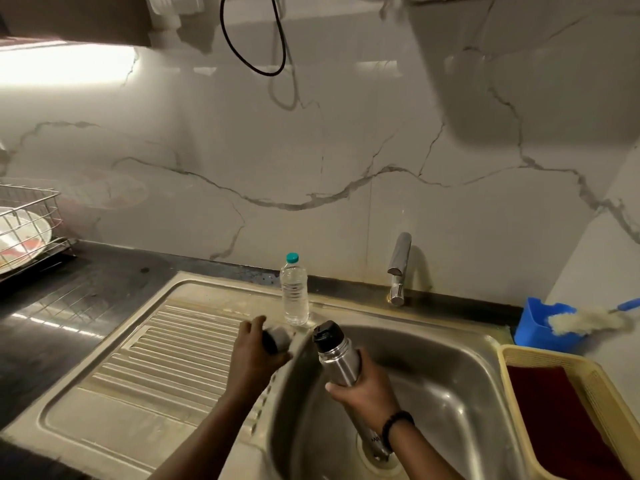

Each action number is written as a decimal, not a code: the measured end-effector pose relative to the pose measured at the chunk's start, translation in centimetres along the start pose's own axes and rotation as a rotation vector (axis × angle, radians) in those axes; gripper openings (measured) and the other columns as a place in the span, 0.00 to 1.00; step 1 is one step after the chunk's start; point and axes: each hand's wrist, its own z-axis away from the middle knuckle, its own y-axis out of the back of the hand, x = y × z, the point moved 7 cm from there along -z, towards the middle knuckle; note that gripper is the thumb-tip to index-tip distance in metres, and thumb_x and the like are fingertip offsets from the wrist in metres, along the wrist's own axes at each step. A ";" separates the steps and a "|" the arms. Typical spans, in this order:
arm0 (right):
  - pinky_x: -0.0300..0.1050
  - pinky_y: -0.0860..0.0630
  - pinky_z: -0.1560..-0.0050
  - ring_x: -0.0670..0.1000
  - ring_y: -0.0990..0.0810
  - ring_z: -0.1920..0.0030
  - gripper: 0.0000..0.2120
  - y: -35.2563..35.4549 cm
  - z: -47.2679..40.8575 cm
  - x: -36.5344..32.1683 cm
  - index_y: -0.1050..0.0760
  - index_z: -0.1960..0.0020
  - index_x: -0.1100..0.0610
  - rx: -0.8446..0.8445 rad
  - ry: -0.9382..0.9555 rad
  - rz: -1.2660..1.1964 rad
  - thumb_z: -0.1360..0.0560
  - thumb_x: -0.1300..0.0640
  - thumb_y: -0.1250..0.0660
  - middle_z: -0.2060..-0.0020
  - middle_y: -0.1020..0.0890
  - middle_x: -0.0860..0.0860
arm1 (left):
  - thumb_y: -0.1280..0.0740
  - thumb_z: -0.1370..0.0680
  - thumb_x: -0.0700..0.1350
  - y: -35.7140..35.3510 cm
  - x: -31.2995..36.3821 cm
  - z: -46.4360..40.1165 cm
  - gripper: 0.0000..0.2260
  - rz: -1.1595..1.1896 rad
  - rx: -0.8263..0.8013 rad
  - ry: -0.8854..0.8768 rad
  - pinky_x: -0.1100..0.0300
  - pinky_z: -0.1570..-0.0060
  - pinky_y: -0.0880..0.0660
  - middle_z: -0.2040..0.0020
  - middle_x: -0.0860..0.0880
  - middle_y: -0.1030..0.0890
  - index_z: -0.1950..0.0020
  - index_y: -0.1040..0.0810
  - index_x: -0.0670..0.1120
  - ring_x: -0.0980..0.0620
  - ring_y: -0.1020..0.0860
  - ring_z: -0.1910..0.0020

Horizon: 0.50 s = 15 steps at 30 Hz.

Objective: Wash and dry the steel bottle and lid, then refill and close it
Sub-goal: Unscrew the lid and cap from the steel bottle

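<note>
- Two hands work over the sink [460, 344] in the head view: right hand [363, 389] has fingers wrapped round the steel bottle [337, 362], tilted above the basin.
- Left hand [252, 355] grips the blurred lid [277, 339] over the drainboard [156, 358]; set it down flat, clear of the edge.
- Tap [398, 268] looks shut; bring the bottle's mouth under it before opening.

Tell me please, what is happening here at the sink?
A person stands at a steel sink. The right hand grips a steel bottle over the basin, its base down near the drain. The left hand holds the lid above the draining board. The tap does not seem to be running. A clear plastic water bottle stands on the sink's back rim, and a brush lies in a blue holder to the right.
</note>
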 end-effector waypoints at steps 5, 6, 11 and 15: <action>0.34 0.24 0.64 0.41 0.20 0.58 0.24 -0.9 0.0 -0.2 0.28 0.50 0.46 -0.026 0.016 0.031 0.41 0.49 0.21 0.56 0.19 0.45 | 0.20 0.34 0.49 0.7 -7.9 1.4 0.26 -0.393 -0.036 -0.008 0.55 0.63 0.29 0.51 0.45 0.27 0.40 0.26 0.48 0.44 0.26 0.54; 0.34 0.23 0.64 0.40 0.20 0.58 0.24 -0.9 0.0 -0.3 0.28 0.50 0.46 -0.023 0.017 0.037 0.41 0.48 0.21 0.56 0.19 0.45 | 0.20 0.34 0.48 0.6 -8.7 1.5 0.24 -0.439 -0.040 -0.036 0.55 0.63 0.30 0.53 0.44 0.26 0.42 0.24 0.48 0.42 0.25 0.55; 0.40 0.20 0.58 0.41 0.19 0.57 0.24 -1.4 -0.1 -0.2 0.28 0.50 0.45 -0.043 0.008 0.041 0.42 0.46 0.22 0.56 0.19 0.44 | 0.23 0.31 0.54 1.0 -10.4 1.3 0.29 -0.531 -0.065 -0.003 0.52 0.52 0.26 0.45 0.42 0.24 0.32 0.24 0.50 0.40 0.25 0.47; 0.41 0.19 0.57 0.42 0.18 0.56 0.26 -1.1 -0.2 -0.7 0.28 0.47 0.45 -0.068 0.007 0.002 0.41 0.47 0.21 0.54 0.18 0.44 | 0.31 0.33 0.70 2.3 -4.4 1.0 0.39 -0.332 0.147 -0.173 0.46 0.42 0.24 0.35 0.43 0.24 0.32 0.24 0.45 0.41 0.26 0.37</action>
